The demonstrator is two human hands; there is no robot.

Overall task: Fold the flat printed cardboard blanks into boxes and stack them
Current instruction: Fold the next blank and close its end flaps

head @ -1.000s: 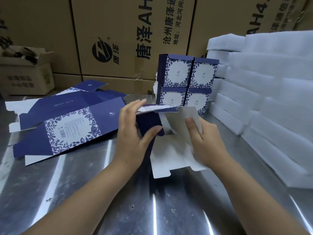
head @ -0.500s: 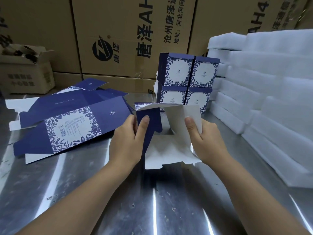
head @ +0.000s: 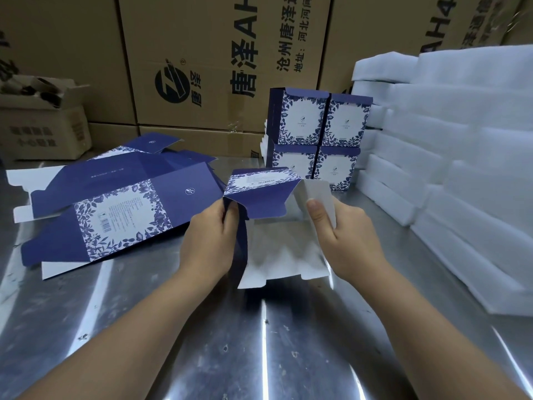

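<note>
Blank, gripped by left hand, right hand

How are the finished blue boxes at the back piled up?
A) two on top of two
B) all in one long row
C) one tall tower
A: the boxes show four flowery fronts, two sitting right on top of the other two.

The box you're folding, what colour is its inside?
The box is plain white inside, best seen in head view.
</note>
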